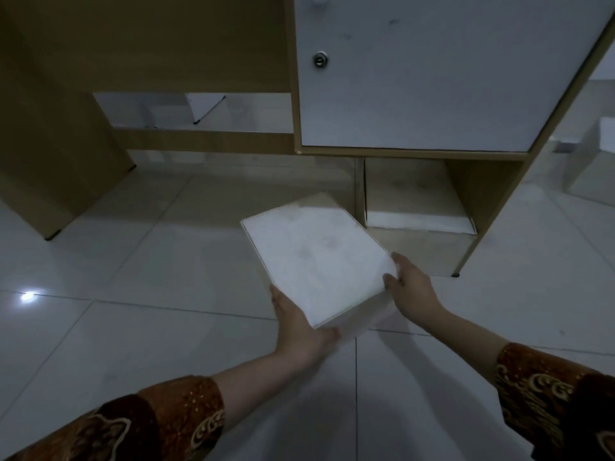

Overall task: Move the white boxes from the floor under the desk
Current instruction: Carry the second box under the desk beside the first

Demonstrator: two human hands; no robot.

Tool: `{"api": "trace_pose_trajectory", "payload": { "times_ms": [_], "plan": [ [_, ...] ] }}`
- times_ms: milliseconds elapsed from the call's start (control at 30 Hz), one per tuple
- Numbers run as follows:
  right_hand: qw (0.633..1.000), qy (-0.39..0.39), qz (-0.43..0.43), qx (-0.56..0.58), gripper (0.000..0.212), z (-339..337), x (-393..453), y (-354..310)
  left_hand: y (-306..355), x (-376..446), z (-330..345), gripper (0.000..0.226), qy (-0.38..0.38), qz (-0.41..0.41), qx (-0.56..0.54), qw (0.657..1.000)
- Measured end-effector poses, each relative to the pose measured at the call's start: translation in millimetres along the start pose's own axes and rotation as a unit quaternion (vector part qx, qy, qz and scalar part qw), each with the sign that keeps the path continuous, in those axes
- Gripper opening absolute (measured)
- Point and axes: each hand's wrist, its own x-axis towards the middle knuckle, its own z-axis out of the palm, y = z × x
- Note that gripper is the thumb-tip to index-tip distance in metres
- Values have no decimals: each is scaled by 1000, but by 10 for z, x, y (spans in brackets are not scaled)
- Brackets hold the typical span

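Two hands carry one white box (316, 261) over the tiled floor (133, 277).
Left hand (299, 319) and right hand (411, 287) each clamp a grip on opposite near corners, keeping it level; second white box (419, 211) sits in the desk's bottom cubby (466, 181).

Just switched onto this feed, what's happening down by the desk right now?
A person is holding a white box in both hands over the tiled floor, the left hand at its near corner and the right hand on its right edge. It sits just in front of the desk's low open compartment, below the white cabinet door. A second white box is in that compartment.
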Motion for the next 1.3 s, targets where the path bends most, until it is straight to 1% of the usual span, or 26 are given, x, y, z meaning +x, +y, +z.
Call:
{"api": "trace_pose_trajectory", "payload": {
  "times_ms": [67,133,167,233,300,333,367,400,467,533,567,633,733,833,933,1033,1100,1167,1233,1300],
  "plan": [
    [995,-29,-49,-86,53,10,-28,31,-73,202,-119,138,5,37,15,999],
    [984,-73,-75,-143,60,23,-21,52,-80,369,-259,120,1,67,34,997],
    [979,-94,-78,-166,64,40,-5,52,-72,464,-333,114,-9,79,49,996],
    [960,-120,-92,-235,68,94,38,24,-48,657,-485,119,-34,95,84,991],
    [930,-110,-133,-324,69,159,114,-24,-48,876,-627,127,-30,104,136,985],
    [914,-99,-155,-362,68,192,158,-47,-31,972,-688,126,-21,106,178,978],
    [899,-90,-172,-392,68,221,199,-74,-11,1055,-738,120,-9,105,225,969],
    [887,-82,-185,-414,68,253,247,-95,11,1128,-767,109,0,109,276,955],
    [872,-68,-194,-445,69,312,331,-132,58,1248,-756,85,6,154,396,905],
    [865,-59,-189,-462,70,352,414,-150,123,1347,-709,74,-10,195,492,848],
    [863,-55,-189,-466,71,359,457,-149,132,1420,-686,73,-17,200,520,830],
    [858,-47,-192,-474,74,356,539,-129,182,1546,-660,71,-35,196,552,810],
    [852,-42,-203,-481,81,348,636,-85,220,1718,-653,69,-43,201,580,788],
    [859,-57,-176,-477,86,338,711,-87,232,1812,-647,68,-40,218,605,765],
    [872,-62,-142,-465,88,314,824,-81,251,1890,-582,67,-33,219,609,762],
    [877,-74,-121,-459,91,305,900,-93,267,1968,-537,67,-38,209,602,769],
    [872,-74,-118,-469,92,304,896,-109,268,1974,-533,66,-41,201,601,772],
    [872,-78,-118,-469,92,279,872,-136,287,1932,-500,65,-40,176,599,781],
    [879,-95,-118,-453,90,219,816,-158,331,1814,-420,64,-40,148,593,791],
    [881,-120,-126,-439,87,112,711,-163,420,1625,-304,65,-60,152,584,795]
  ]
}}
